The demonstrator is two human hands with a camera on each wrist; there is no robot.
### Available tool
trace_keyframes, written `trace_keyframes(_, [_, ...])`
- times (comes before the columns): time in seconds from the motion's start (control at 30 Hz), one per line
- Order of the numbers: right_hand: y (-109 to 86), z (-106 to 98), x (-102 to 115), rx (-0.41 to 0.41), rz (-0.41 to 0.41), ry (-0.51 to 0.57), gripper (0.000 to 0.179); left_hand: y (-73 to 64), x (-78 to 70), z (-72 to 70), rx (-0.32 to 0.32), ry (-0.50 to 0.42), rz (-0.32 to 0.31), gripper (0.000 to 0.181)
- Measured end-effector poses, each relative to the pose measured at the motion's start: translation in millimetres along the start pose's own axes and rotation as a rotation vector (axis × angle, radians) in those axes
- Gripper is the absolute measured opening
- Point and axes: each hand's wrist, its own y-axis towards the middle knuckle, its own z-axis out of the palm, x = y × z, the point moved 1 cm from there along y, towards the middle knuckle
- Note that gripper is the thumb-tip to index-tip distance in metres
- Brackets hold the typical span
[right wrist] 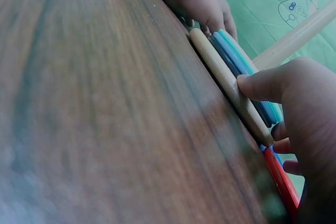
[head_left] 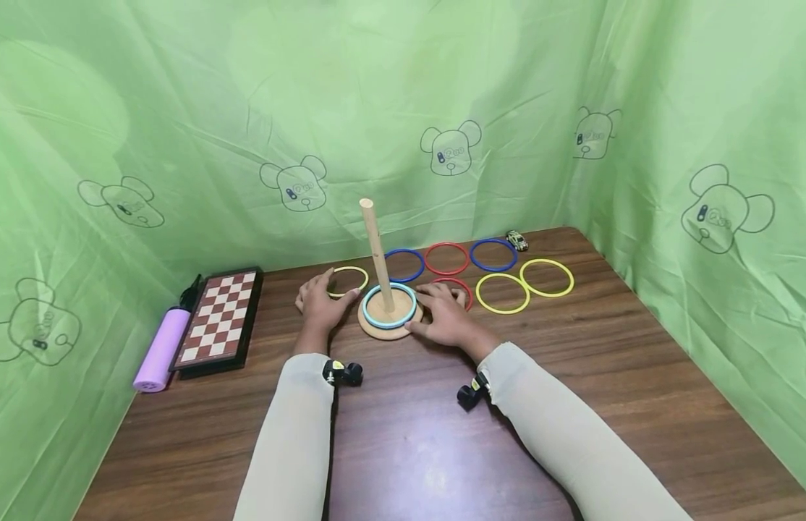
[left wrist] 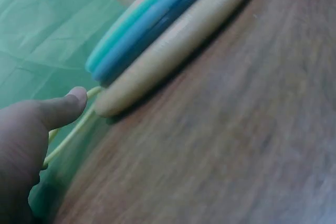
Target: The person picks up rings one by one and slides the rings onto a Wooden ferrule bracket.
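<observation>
A wooden ring-toss stand [head_left: 388,307] with an upright peg stands mid-table, light blue and darker blue rings [head_left: 375,318] stacked round its peg on the round base. Left of the stand, my left hand [head_left: 321,304] grips a yellow ring [head_left: 357,269], its thumb [left wrist: 77,97] near the ring's edge by the base. The left fingertips are partly hidden. My right hand [head_left: 445,318] holds the stand's right side, thumb [right wrist: 252,83] against the base edge and the lower ring. Its other fingers curl at the far side, over a red ring [head_left: 468,295].
Behind and right lie blue rings [head_left: 494,242], another red ring [head_left: 447,244], yellow rings [head_left: 548,295] and a toy car [head_left: 516,240]. At the left are a checkered board [head_left: 219,316] and a purple cylinder [head_left: 162,351]. Green cloth [head_left: 377,108] surrounds the wooden table [head_left: 403,434].
</observation>
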Motion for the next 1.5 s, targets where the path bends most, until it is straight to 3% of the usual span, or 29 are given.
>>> trace_keyframes(0.13, [0.2, 2.8, -0.9, -0.012, -0.012, 0.000, 0.078, -4.6, -4.3, -4.0, -0.092, -0.098, 0.035, 0.087])
trace_keyframes(0.43, [0.3, 1.8, 1.6, -0.001, -0.007, 0.010, 0.079, -10.5, -12.8, -13.2, -0.239, -0.189, 0.123, 0.079])
trace_keyframes(0.73, [0.7, 0.9, 0.7, 0.011, 0.016, -0.019, 0.079, -8.6, -20.8, -38.6, -0.354, -0.280, 0.160, 0.075])
trace_keyframes(0.93, [1.5, 0.8, 0.6, 0.013, 0.016, -0.017, 0.079, -8.5, -42.2, -64.3, -0.394, -0.323, 0.211, 0.073])
trace_keyframes(1.23, [0.9, -0.3, 1.0, 0.011, 0.004, -0.025, 0.079, -20.2, -80.0, -97.1, -0.487, -0.393, 0.271, 0.069])
trace_keyframes(1.5, [1.4, -0.3, 1.0, 0.011, 0.000, -0.017, 0.079, -29.4, -102.8, -111.0, -0.503, -0.437, 0.275, 0.067])
